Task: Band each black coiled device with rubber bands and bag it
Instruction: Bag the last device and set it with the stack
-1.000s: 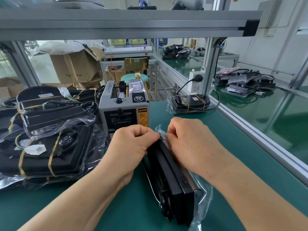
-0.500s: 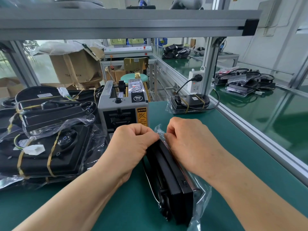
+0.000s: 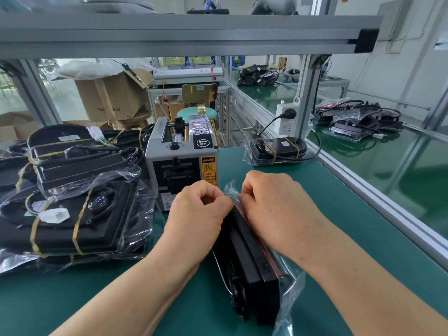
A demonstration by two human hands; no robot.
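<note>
Lower centre on the desk [image 3: 358, 229], a device [image 3: 252, 270] stands in its bag [image 3: 291, 295]; tape dispenser [image 3: 180, 166] behind it, stacked devices [image 3: 68, 219] at left, lone device [image 3: 276, 149] right of centre.

The left grip [image 3: 196, 214] is a bare hand on a bare left forearm [image 3: 121, 297] that fills the lower left of the frame — the right grip [image 3: 274, 204] likewise, its bare right forearm [image 3: 363, 287] filling the lower right. Skin creases show at the knuckles and wrists of both.
</note>
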